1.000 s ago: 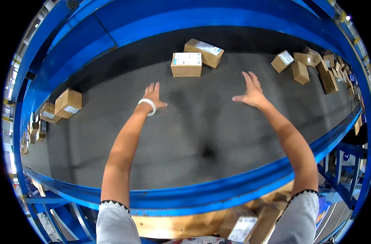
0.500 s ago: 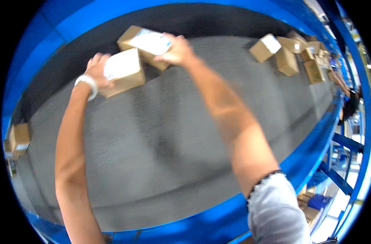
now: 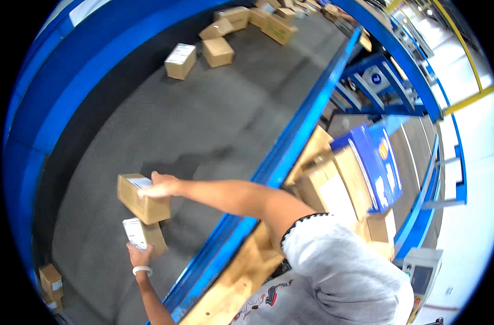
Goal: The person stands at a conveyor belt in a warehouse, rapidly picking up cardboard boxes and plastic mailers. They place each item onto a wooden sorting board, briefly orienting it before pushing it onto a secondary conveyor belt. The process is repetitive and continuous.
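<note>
My right hand (image 3: 162,186) is closed on the upper edge of a brown cardboard box (image 3: 150,210) with a pale label on top. Just nearer to me, a second cardboard box (image 3: 155,239), bearing a white label, is gripped at its near side by my left hand (image 3: 139,254), which has a white band at the wrist. The two boxes meet or nearly meet at a corner, above the dark conveyor belt (image 3: 203,122). Whether either box rests on the belt I cannot tell. The fingers on the boxes' far sides are partly hidden.
Several cardboard boxes (image 3: 218,53) lie farther up the belt; others (image 3: 51,281) sit at the lower left. A blue rail (image 3: 293,143) borders the belt. Right of it are stacked cartons (image 3: 325,189) and a blue package (image 3: 369,168). A control box (image 3: 422,276) stands at lower right.
My view has turned to the right, bringing the stacked cartons into sight. Both hands still hold their boxes, which now sit nearer the blue rail.
</note>
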A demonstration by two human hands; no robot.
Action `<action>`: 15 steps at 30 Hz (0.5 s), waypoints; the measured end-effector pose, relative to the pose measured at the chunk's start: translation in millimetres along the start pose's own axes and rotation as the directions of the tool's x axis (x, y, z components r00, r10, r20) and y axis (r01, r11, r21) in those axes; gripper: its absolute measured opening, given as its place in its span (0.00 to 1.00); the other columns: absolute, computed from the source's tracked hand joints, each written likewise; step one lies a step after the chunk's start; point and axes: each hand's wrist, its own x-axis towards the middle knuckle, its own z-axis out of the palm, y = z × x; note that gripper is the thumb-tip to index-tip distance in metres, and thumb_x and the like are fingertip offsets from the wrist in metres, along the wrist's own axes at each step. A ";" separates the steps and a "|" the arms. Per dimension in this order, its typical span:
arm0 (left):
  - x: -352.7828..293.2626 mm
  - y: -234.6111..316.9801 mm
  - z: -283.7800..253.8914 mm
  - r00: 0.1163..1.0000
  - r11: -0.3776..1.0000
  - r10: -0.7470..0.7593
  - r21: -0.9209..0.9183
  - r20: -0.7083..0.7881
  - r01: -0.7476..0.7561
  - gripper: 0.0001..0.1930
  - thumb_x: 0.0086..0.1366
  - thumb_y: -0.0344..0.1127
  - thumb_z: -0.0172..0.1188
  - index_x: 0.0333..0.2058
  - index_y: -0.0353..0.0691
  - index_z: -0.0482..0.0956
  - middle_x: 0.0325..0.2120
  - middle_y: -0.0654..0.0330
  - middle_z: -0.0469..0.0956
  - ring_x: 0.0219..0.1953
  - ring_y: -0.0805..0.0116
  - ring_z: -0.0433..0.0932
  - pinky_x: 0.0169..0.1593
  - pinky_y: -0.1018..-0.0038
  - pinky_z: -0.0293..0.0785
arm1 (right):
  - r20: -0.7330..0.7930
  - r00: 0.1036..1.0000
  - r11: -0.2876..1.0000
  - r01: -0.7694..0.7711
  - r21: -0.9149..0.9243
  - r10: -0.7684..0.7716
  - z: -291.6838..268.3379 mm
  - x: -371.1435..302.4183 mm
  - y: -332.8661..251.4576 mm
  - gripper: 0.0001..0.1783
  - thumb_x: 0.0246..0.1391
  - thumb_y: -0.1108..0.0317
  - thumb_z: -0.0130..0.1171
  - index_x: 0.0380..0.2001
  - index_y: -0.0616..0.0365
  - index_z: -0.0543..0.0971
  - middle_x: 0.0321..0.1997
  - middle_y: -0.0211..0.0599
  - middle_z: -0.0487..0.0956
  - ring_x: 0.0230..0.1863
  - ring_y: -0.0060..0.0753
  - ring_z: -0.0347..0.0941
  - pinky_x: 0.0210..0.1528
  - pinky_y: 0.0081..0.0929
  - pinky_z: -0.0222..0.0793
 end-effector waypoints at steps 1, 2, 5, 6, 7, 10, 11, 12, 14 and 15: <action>1.8 4.1 -4.4 0.981 0.926 -0.081 -0.350 0.175 0.139 0.46 0.53 0.58 0.73 0.64 0.36 0.67 0.55 0.49 0.76 0.54 0.49 0.79 0.54 0.55 0.77 | 0.054 0.997 0.985 0.053 0.167 -0.063 -24.1 -34.9 -4.4 0.59 0.42 0.38 0.69 0.70 0.65 0.63 0.65 0.63 0.73 0.67 0.53 0.71 0.63 0.40 0.72; -16.0 5.3 -4.7 0.974 0.829 -0.103 -0.524 0.200 0.195 0.44 0.57 0.60 0.70 0.64 0.38 0.67 0.56 0.51 0.76 0.55 0.51 0.79 0.55 0.55 0.76 | 0.114 0.984 0.941 0.093 0.327 -0.137 -40.4 -85.3 -8.4 0.57 0.44 0.38 0.68 0.70 0.64 0.64 0.66 0.62 0.73 0.67 0.51 0.72 0.64 0.37 0.71; -92.5 47.1 -22.2 0.983 0.498 -0.116 -0.848 0.141 0.180 0.42 0.63 0.64 0.63 0.66 0.41 0.68 0.60 0.55 0.74 0.59 0.56 0.77 0.58 0.56 0.74 | -0.212 0.874 0.892 0.451 0.025 -0.437 -88.3 -227.6 2.6 0.51 0.47 0.48 0.74 0.70 0.59 0.66 0.66 0.51 0.74 0.66 0.45 0.72 0.67 0.35 0.68; -127.6 72.6 -22.5 0.992 0.519 -0.103 -0.848 0.066 0.110 0.41 0.65 0.62 0.62 0.68 0.41 0.66 0.63 0.55 0.72 0.62 0.57 0.74 0.61 0.57 0.71 | -0.358 0.806 0.866 0.499 -0.017 -0.471 -99.7 -284.8 19.4 0.49 0.46 0.54 0.77 0.70 0.57 0.68 0.65 0.47 0.74 0.64 0.42 0.72 0.67 0.34 0.67; -159.9 102.8 -20.3 0.997 0.535 -0.081 -0.844 -0.011 0.034 0.41 0.68 0.61 0.61 0.70 0.41 0.64 0.66 0.55 0.70 0.66 0.58 0.70 0.65 0.59 0.67 | -0.473 0.600 0.745 0.631 -0.215 -0.645 -115.5 -330.6 43.8 0.47 0.47 0.59 0.76 0.69 0.57 0.68 0.65 0.44 0.75 0.66 0.39 0.71 0.67 0.34 0.67; -251.0 195.8 -14.9 0.968 0.681 0.072 -0.698 -0.239 -0.223 0.42 0.68 0.50 0.62 0.73 0.39 0.57 0.68 0.51 0.67 0.68 0.57 0.67 0.69 0.61 0.63 | -0.676 0.540 0.862 0.378 -0.338 -0.502 -132.5 -469.8 74.8 0.45 0.43 0.63 0.74 0.68 0.53 0.72 0.56 0.45 0.74 0.59 0.45 0.71 0.64 0.38 0.67; -280.8 227.7 -10.4 0.936 0.767 0.183 -0.551 -0.301 -0.328 0.43 0.67 0.45 0.63 0.74 0.37 0.55 0.68 0.49 0.67 0.68 0.55 0.67 0.70 0.60 0.62 | -0.688 0.469 0.833 0.291 -0.471 -0.553 -134.8 -499.3 92.2 0.47 0.38 0.63 0.73 0.68 0.51 0.73 0.55 0.45 0.74 0.57 0.44 0.70 0.63 0.38 0.66; -304.3 253.2 -4.0 0.905 0.822 0.273 -0.410 -0.326 -0.395 0.45 0.65 0.40 0.65 0.75 0.36 0.52 0.67 0.48 0.67 0.67 0.54 0.67 0.70 0.60 0.61 | -0.759 0.433 0.870 0.154 -0.469 -0.486 -134.8 -515.6 102.8 0.46 0.36 0.64 0.71 0.67 0.50 0.75 0.56 0.46 0.73 0.57 0.45 0.70 0.62 0.38 0.67; -337.4 293.4 12.3 0.873 0.867 0.378 -0.210 -0.309 -0.451 0.48 0.62 0.36 0.68 0.76 0.35 0.51 0.67 0.44 0.67 0.65 0.50 0.68 0.69 0.59 0.61 | -0.855 0.353 0.901 -0.070 -0.428 -0.379 -127.4 -548.0 123.4 0.44 0.38 0.66 0.70 0.65 0.47 0.76 0.56 0.47 0.71 0.59 0.46 0.69 0.62 0.38 0.67; -352.5 303.5 24.7 0.871 0.884 0.401 -0.130 -0.283 -0.449 0.50 0.60 0.37 0.71 0.75 0.34 0.53 0.66 0.43 0.68 0.63 0.47 0.69 0.68 0.58 0.62 | -0.870 0.357 0.907 -0.120 -0.404 -0.341 -122.2 -553.0 146.5 0.43 0.41 0.65 0.71 0.66 0.46 0.76 0.56 0.48 0.71 0.60 0.47 0.69 0.62 0.39 0.67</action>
